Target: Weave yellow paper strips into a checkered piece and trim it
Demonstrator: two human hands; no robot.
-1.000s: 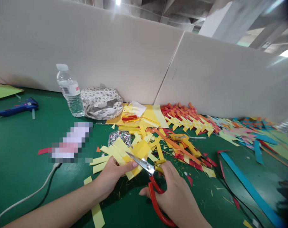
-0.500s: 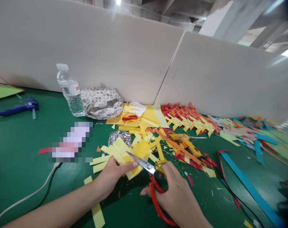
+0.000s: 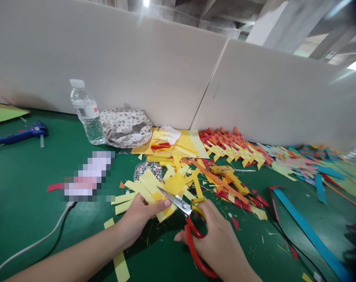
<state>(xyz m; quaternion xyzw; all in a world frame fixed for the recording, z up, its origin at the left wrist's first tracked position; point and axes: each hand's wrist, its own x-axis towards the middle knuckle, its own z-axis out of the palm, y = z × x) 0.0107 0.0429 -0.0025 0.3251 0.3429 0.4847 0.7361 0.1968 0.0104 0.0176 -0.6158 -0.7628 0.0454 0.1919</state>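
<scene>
A piece of crossed yellow paper strips is held just above a green table, in front of the wearer. The left hand pinches its near edge, thumb on top and fingers mostly hidden beneath, probably to stop the strips slipping apart. The right hand is closed around the handles of scissors; the blades lie across the paper close to the left thumb, seemingly so that grip steadies it there. How far the blades are parted, I cannot tell.

Loose yellow strips and a clear bag of small bits lie just beyond, apparently within easy reach. To the right rests a yellow glue gun. Farther back, finished-looking red and orange woven pieces sit against a pale panel, perhaps out of the way, with a water bottle farther left.
</scene>
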